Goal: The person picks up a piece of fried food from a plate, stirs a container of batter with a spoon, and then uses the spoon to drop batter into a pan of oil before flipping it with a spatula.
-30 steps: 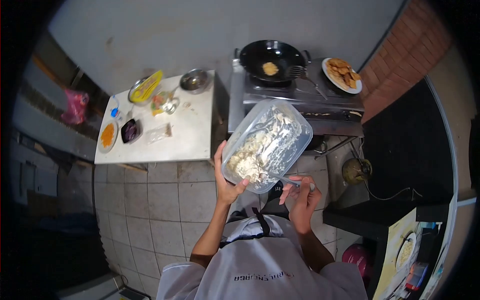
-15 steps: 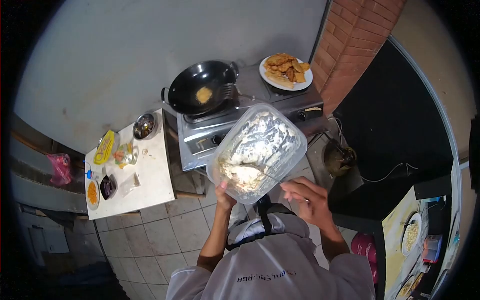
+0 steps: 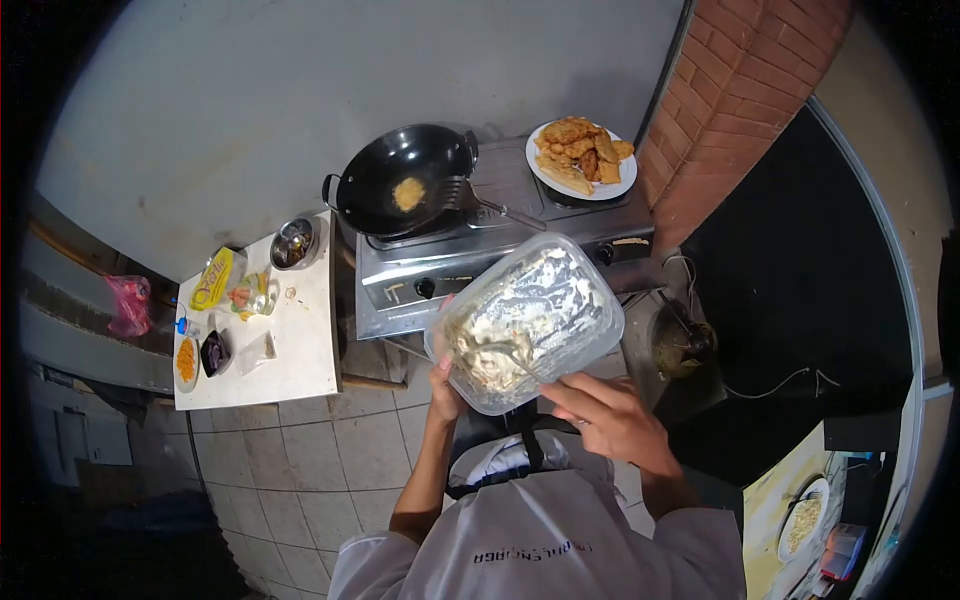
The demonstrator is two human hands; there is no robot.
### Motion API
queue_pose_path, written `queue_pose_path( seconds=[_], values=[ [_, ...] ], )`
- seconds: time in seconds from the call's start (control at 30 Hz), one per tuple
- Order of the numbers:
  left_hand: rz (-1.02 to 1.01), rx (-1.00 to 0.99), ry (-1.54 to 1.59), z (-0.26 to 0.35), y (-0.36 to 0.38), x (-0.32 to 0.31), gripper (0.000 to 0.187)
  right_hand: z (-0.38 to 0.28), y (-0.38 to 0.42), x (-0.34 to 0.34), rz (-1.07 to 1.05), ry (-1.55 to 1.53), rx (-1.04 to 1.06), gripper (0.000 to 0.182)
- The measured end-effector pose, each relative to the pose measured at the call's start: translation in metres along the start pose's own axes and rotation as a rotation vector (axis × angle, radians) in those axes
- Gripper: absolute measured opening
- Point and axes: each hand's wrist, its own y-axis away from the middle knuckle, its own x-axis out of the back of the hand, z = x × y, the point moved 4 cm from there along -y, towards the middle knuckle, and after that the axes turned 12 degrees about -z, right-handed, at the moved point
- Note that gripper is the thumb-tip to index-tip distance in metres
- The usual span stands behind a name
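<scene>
Head view, looking down. The grey wall [image 3: 300,90] filled the 11 to 12 o'clock region, with a brick pillar [image 3: 740,90] at 1 o'clock and a tiled floor [image 3: 300,450] at 7 o'clock. The steel stove [image 3: 560,235] stood at 12 o'clock, directly behind the held work. On it sat a black wok [image 3: 400,180] holding one small yellow fritter [image 3: 407,192], a slotted spatula [image 3: 480,198] resting on the wok's right rim, and a white plate of fried pieces [image 3: 583,155] toward 1 o'clock. The white counter [image 3: 300,350] at 9 o'clock carried a steel bowl [image 3: 293,243], a yellow packet [image 3: 212,282] and small dishes [image 3: 200,355]. At centre, the clear plastic container [image 3: 525,320], smeared with pale batter [image 3: 485,360], was tilted up and hid part of the stove front. The left hand [image 3: 443,395] gripped its near left edge from below, fingers closed on the rim. The right hand [image 3: 610,420], at 5 o'clock of the container, pinched a spoon [image 3: 505,352] whose bowl lay in the batter.
</scene>
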Motion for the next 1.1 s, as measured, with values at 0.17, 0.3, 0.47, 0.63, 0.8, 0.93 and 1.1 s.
queue_pose_path(
  seconds=[0.17,0.3,0.47,0.63,0.8,0.93,1.1],
  values=[
    [-0.106,0.084,0.052,-0.015,0.003,0.009,0.079,0.018,-0.001,0.021,0.143,-0.059,-0.105,0.031],
    [-0.096,0.136,0.011,-0.018,-0.001,0.012,0.078,0.021,-0.018,0.000,0.083,-0.130,-0.011,0.035],
    [-0.097,0.016,0.001,-0.018,-0.009,0.016,0.080,0.014,0.000,-0.008,-0.027,0.027,0.038,0.033],
    [-0.099,0.057,0.022,-0.024,-0.010,0.023,0.081,0.011,0.021,0.022,0.051,-0.011,-0.059,0.039],
    [-0.152,0.182,0.163,-0.025,-0.014,0.024,0.081,0.019,0.039,0.037,0.294,0.050,-0.221,0.045],
    [-0.192,0.182,0.173,-0.022,-0.016,0.024,0.082,0.024,0.042,0.033,0.365,0.049,-0.225,0.038],
    [-0.112,0.187,-0.018,-0.016,-0.019,0.021,0.091,0.027,0.039,0.006,0.388,-0.063,-0.271,0.023]
  ],
)
